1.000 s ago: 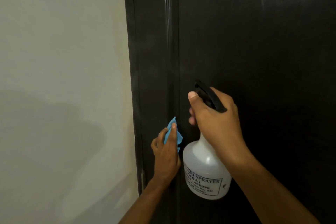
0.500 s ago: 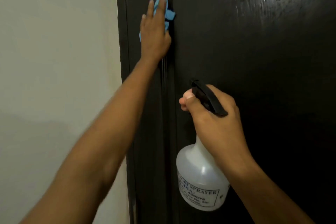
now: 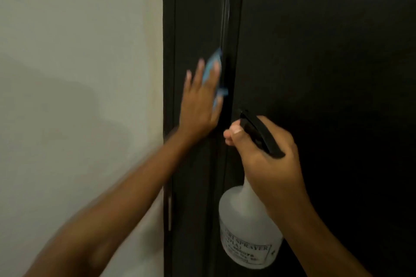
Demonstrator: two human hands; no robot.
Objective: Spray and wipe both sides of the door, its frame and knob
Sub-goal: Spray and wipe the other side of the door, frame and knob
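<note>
Door (image 3: pixel 326 74): dark, glossy, filling the right side of the view.
Frame (image 3: pixel 193 18): dark vertical strip between the door and the pale wall (image 3: pixel 78 74).
Cloth (image 3: pixel 212 67): blue, flat against the frame beside the door's edge, mostly hidden under the fingers (blurred).
Left hand (image 3: pixel 200 105): fingers straight and spread, pressing the cloth to the frame.
Right hand (image 3: pixel 267 153): grip closed round the neck and black trigger head of the spray bottle.
Spray bottle (image 3: pixel 247 229): translucent white, printed label, hanging upright below the right hand, close in front of the door.
</note>
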